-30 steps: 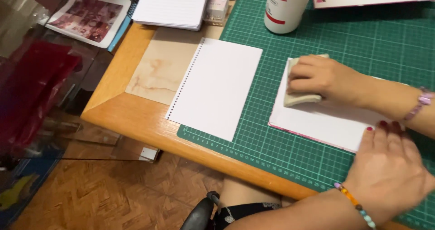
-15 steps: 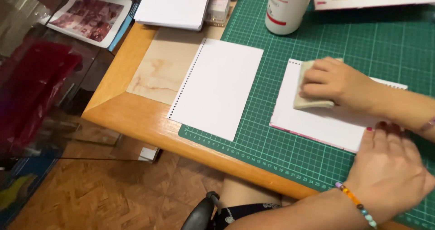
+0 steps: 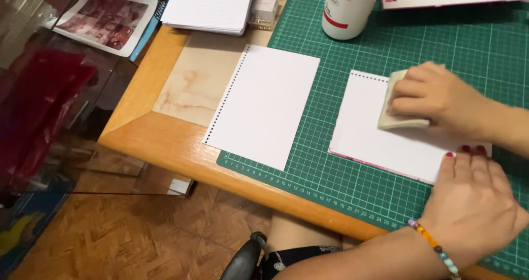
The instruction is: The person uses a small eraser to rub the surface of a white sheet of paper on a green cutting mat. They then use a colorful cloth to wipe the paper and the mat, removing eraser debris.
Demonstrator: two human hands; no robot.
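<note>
Shift inward from punched edge of white sheet (image 3: pixel 380 142) for beige block (image 3: pixel 399 123), clasped by right hand (image 3: pixel 441 101), rubbing-down ongoing; left hand (image 3: pixel 474 208) flat, fingers unclenched, pinning corner.

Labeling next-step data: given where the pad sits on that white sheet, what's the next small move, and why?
Probably slide the beige pad toward the sheet's near-left corner. The right hand presses it near the punched top edge of the white sheet, so the lower area looks unrubbed. The left hand pins the near-right corner, which should keep the sheet from shifting on the green cutting mat.
</note>
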